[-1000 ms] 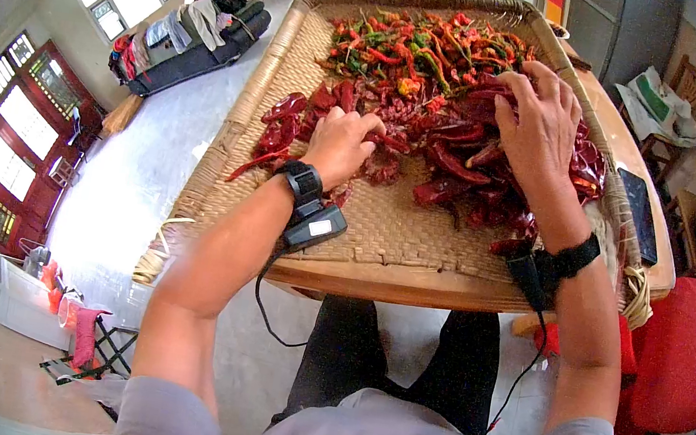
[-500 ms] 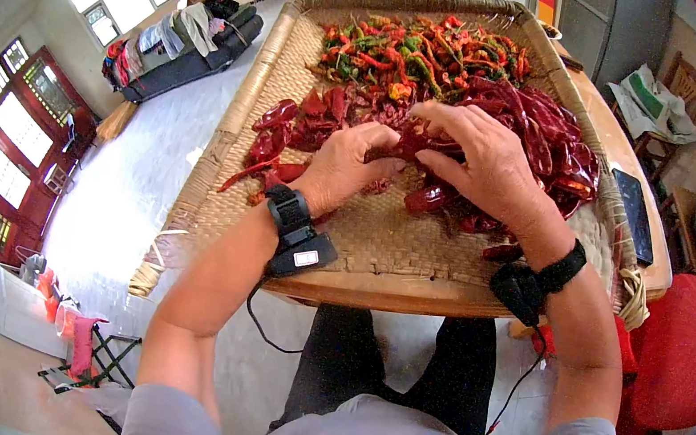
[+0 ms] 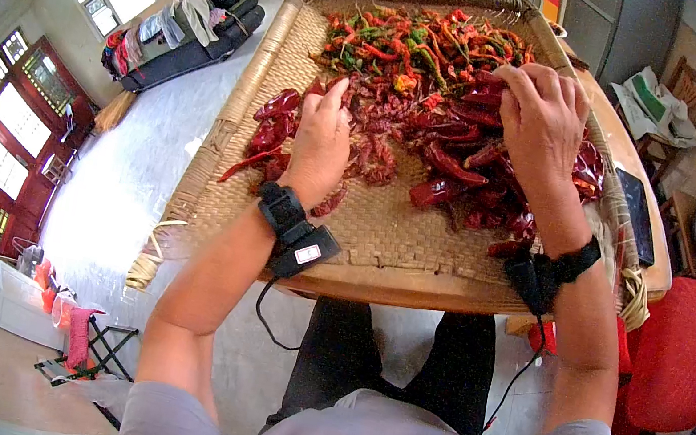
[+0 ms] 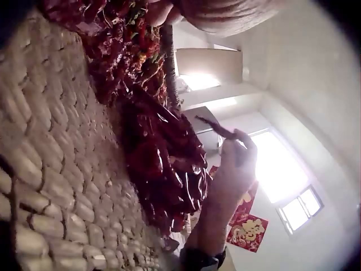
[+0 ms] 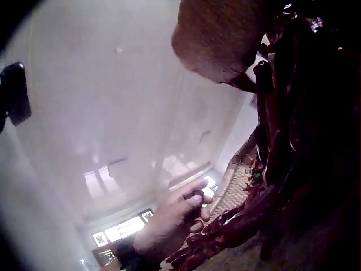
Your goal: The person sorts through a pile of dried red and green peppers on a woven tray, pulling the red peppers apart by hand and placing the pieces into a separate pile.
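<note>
Glossy dark red chilies (image 3: 455,162) lie heaped on the right of a woven tray (image 3: 362,242), with small torn-looking dried pieces (image 3: 375,109) in the middle. My right hand (image 3: 549,126) is over the heap; the left wrist view shows this hand (image 4: 234,164) pinching a thin dark chili (image 4: 215,125), raised in its fingertips. My left hand (image 3: 321,146) is at the tray's left side, above a few red chilies (image 3: 275,117). In the right wrist view the left hand (image 5: 169,223) has bent fingers with a small dark red bit (image 5: 198,195) between them. Its palm side is hidden in the head view.
Small red and green chilies (image 3: 428,45) cover the tray's far part. A phone (image 3: 636,216) lies on the table right of the tray. A red plastic chair (image 3: 683,353) stands at the right, a clothes-covered sofa (image 3: 182,35) at the far left.
My hands were together over the middle half a second ago. Since then the left has moved left with its fingers turned up, and the right has moved back right over the dark red heap.
</note>
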The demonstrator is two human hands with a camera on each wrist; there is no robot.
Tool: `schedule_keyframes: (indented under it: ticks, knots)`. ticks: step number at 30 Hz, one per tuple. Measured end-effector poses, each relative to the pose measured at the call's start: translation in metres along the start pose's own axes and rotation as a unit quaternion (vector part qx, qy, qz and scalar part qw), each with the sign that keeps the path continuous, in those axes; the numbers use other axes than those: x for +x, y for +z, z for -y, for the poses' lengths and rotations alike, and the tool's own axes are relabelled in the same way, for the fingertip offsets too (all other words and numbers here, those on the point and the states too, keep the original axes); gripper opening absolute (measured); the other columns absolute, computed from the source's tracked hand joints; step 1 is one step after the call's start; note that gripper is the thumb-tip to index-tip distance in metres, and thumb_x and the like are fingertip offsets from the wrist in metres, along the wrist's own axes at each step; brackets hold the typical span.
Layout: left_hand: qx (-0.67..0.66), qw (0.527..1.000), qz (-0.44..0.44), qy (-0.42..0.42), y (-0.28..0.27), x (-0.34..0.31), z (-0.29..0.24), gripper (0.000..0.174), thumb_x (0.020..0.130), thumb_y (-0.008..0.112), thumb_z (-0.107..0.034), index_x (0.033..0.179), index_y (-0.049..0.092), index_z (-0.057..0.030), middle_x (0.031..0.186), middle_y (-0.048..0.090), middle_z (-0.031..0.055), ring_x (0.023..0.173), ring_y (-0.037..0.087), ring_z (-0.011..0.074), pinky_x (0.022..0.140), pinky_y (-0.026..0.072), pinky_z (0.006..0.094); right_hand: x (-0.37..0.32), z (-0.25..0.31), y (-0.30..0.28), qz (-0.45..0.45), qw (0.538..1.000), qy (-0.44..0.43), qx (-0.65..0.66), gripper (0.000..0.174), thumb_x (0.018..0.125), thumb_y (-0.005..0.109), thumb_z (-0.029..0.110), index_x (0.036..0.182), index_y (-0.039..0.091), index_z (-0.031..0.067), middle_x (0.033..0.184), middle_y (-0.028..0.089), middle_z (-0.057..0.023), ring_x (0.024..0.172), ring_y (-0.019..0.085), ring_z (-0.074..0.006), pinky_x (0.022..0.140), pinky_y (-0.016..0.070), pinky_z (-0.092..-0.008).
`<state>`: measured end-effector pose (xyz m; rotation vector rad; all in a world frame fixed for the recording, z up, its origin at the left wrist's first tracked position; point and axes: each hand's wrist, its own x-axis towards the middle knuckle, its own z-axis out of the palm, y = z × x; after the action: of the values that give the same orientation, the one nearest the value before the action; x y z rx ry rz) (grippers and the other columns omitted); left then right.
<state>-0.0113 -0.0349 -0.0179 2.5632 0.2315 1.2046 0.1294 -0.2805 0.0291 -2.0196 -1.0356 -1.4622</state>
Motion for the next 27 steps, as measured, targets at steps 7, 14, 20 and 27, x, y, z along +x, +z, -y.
schedule_keyframes:
  ticks: [7,14,20,27]
  knots:
    - [-0.250,0.939,0.140,-0.191,-0.021,0.006,-0.034,0.030,0.098,0.049,-0.010,0.126,0.051,0.0006,0.104,0.064,0.0122,0.075,0.062,0.0127,0.066,0.0514,0.0274,-0.003,-0.001,-0.001,0.032,0.997,-0.004,0.077,0.014,0.084,0.065,0.014,0.097,0.071,0.0150,0.106,0.064,-0.0035,0.106,0.057,-0.0258,0.098,0.0394,-0.0420]
    - [-0.148,0.967,0.207,-0.018,-0.017,0.004,-0.070,0.024,0.092,0.063,-0.006,0.115,0.057,-0.0039,0.100,0.063,0.0065,0.092,0.063,0.0140,0.081,0.0523,0.0304,0.000,0.031,-0.017,0.193,0.912,-0.087,0.351,0.023,0.088,0.067,0.020,0.108,0.065,0.0092,0.098,0.064,-0.0123,0.095,0.062,-0.0325,0.083,0.0514,-0.0403]
    - [-0.423,0.828,0.324,-0.175,-0.014,0.018,-0.084,0.026,0.090,0.064,-0.001,0.110,0.047,0.0006,0.104,0.064,0.0105,0.090,0.064,0.0163,0.077,0.0529,0.0294,0.001,0.028,-0.017,0.172,0.919,-0.060,0.349,0.016,0.088,0.066,0.015,0.103,0.064,0.0081,0.097,0.065,-0.0119,0.092,0.063,-0.0325,0.080,0.0529,-0.0408]
    - [-0.297,0.926,0.225,-0.064,-0.015,0.043,-0.072,0.042,0.086,0.072,-0.016,0.119,0.053,0.0011,0.095,0.070,0.0110,0.087,0.067,0.0172,0.077,0.0529,0.0326,-0.001,0.024,-0.011,0.081,0.941,0.003,0.329,0.013,0.087,0.067,0.013,0.100,0.064,0.0098,0.095,0.066,-0.0096,0.090,0.064,-0.0299,0.080,0.0519,-0.0381]
